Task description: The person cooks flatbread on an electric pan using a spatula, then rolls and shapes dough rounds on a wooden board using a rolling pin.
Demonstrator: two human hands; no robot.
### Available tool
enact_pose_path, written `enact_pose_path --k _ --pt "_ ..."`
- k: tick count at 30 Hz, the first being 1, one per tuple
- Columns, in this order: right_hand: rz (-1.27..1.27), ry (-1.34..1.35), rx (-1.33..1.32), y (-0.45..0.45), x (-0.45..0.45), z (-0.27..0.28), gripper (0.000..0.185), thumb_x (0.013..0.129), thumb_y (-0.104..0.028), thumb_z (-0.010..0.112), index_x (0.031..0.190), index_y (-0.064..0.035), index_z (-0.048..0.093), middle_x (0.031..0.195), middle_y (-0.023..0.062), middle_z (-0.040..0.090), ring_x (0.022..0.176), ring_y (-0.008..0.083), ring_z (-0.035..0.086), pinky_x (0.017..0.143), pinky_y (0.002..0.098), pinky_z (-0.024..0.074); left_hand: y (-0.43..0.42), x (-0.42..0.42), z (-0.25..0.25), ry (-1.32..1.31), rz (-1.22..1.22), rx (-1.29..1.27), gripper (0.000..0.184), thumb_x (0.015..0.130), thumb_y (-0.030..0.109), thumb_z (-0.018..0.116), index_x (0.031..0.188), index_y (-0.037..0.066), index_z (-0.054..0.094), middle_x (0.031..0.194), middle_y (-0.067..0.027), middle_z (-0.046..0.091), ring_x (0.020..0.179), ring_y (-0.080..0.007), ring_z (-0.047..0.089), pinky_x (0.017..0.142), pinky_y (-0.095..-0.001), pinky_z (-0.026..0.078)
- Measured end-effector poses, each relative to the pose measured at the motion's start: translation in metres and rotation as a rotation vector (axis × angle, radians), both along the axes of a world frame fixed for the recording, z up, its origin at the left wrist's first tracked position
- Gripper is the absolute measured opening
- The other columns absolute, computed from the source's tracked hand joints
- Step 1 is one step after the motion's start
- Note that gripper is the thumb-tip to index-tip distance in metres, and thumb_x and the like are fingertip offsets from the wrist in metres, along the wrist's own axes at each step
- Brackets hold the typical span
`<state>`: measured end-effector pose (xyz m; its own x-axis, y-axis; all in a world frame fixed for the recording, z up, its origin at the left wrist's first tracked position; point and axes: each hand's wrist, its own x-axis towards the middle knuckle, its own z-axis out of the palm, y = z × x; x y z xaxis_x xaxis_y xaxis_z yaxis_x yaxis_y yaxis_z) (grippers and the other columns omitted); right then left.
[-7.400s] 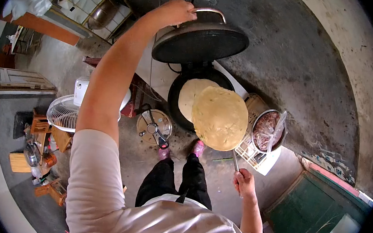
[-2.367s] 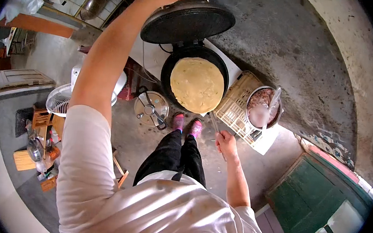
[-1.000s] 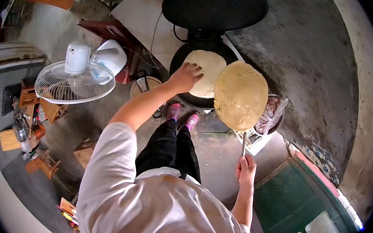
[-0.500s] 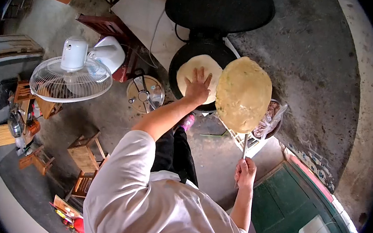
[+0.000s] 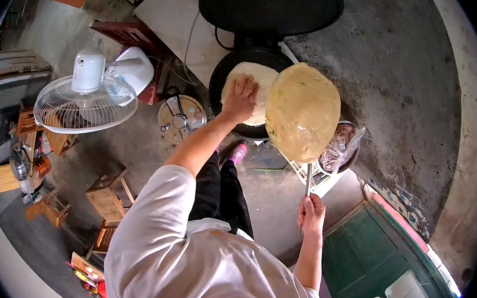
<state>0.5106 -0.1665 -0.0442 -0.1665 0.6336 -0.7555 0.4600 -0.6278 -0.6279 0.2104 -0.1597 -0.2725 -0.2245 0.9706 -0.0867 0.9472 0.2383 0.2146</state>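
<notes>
My right hand [image 5: 311,214] grips the metal handle [image 5: 308,180] bearing a yellow dough round [image 5: 304,114]; my left hand [image 5: 240,98], unclenched, lies over paler dough [image 5: 265,85] in the black pan [image 5: 216,83].

This looks like a plain kitchen, perhaps in a home: an open round griddle [image 5: 270,8] holds dough [image 5: 264,88], with a lidded pot [image 5: 194,116] near it. A household fan [image 5: 88,72] and small wooden furniture [image 5: 104,200] share the bare grey floor [image 5: 268,198].
</notes>
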Motion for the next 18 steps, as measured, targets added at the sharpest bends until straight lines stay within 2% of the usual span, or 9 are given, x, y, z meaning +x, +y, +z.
enact_pose_path --k 3,4,8,10,11,13,16,17,18 --pt "-0.03 -0.034 -0.038 0.0 0.001 -0.005 0.019 0.087 -0.016 0.05 0.072 -0.0039 0.048 0.05 0.0006 0.043 0.035 0.0066 0.037 0.033 0.0212 0.0289 -0.003 -0.012 0.015 -0.163 0.12 0.007 0.05 0.084 0.024 0.041 0.13 0.005 0.036 0.14 -0.0163 0.025 0.13 -0.0318 0.021 0.104 -0.0464 0.018" --pt "-0.031 -0.028 -0.043 0.0 0.001 -0.005 0.019 0.086 -0.016 0.05 0.072 -0.004 0.048 0.05 0.0006 0.043 0.036 0.0066 0.037 0.033 0.0211 0.029 -0.008 -0.012 0.017 -0.129 0.149 0.045 0.046 0.084 0.022 0.044 0.126 0.005 0.041 0.137 -0.015 0.03 0.128 -0.0309 0.025 0.103 -0.0436 0.023" --pt "-0.014 -0.006 -0.045 0.001 0.006 -0.01 0.019 0.086 -0.017 0.051 0.072 -0.0044 0.048 0.051 0.0002 0.044 0.037 0.0064 0.038 0.034 0.0208 0.0293 -0.018 -0.015 0.024 -0.192 0.143 0.089 0.04 0.082 0.02 0.047 0.118 0.003 0.048 0.127 -0.0155 0.042 0.119 -0.0309 0.036 0.098 -0.0457 0.029" --pt "0.006 -0.031 -0.032 0.001 0.007 -0.007 0.019 0.086 -0.017 0.051 0.072 -0.0044 0.049 0.051 0.0 0.044 0.037 0.0064 0.038 0.034 0.0209 0.0294 -0.023 -0.012 0.007 -0.364 0.249 0.232 0.033 0.08 0.018 0.052 0.109 0.004 0.053 0.112 -0.0151 0.053 0.104 -0.031 0.048 0.088 -0.0443 0.038" --pt "0.03 -0.052 -0.02 0.002 0.007 -0.006 0.019 0.086 -0.018 0.051 0.072 -0.0043 0.049 0.052 -0.0001 0.044 0.038 0.0064 0.039 0.034 0.0209 0.0296 -0.028 -0.01 0.001 -0.37 0.242 0.234 0.033 0.08 0.018 0.052 0.109 0.004 0.053 0.112 -0.0151 0.053 0.104 -0.031 0.048 0.088 -0.0443 0.038" --pt "0.066 -0.084 -0.011 0.004 0.006 -0.007 0.019 0.086 -0.018 0.051 0.073 -0.004 0.049 0.052 -0.0002 0.044 0.038 0.0065 0.038 0.034 0.0211 0.0298 -0.044 -0.001 0.002 -0.522 0.413 0.388 0.023 0.078 0.019 0.053 0.094 0.003 0.06 0.091 -0.014 0.06 0.084 -0.0319 0.057 0.073 -0.0359 0.047" --pt "0.077 -0.061 -0.009 0.003 -0.003 -0.023 0.021 0.087 -0.017 0.05 0.071 -0.0046 0.047 0.051 -0.0001 0.043 0.037 0.0067 0.037 0.034 0.0211 0.0294 -0.074 0.032 0.052 -1.202 0.66 -0.15 0.023 0.082 0.023 0.055 0.095 0.005 0.059 0.091 -0.0095 0.06 0.082 -0.0212 0.057 0.071 -0.0312 0.046" --pt "0.055 -0.013 -0.019 0.001 -0.007 -0.029 0.023 0.088 -0.017 0.049 0.069 -0.0054 0.045 0.05 0.0 0.042 0.036 0.0067 0.036 0.033 0.021 0.0288 -0.08 0.047 0.081 -1.394 0.611 -0.313 0.024 0.085 0.024 0.054 0.101 0.007 0.058 0.095 -0.0046 0.059 0.087 -0.0125 0.054 0.073 -0.0285 0.044" --pt "0.083 -0.024 -0.046 0.0 -0.014 -0.033 0.022 0.087 -0.016 0.049 0.069 -0.0052 0.046 0.051 0.0004 0.044 0.037 0.0067 0.037 0.034 0.0212 0.0299 -0.091 0.07 0.087 -1.532 0.569 -0.295 0.027 0.084 0.026 0.055 0.104 0.008 0.057 0.097 -0.004 0.059 0.087 -0.0126 0.054 0.074 -0.0273 0.043"
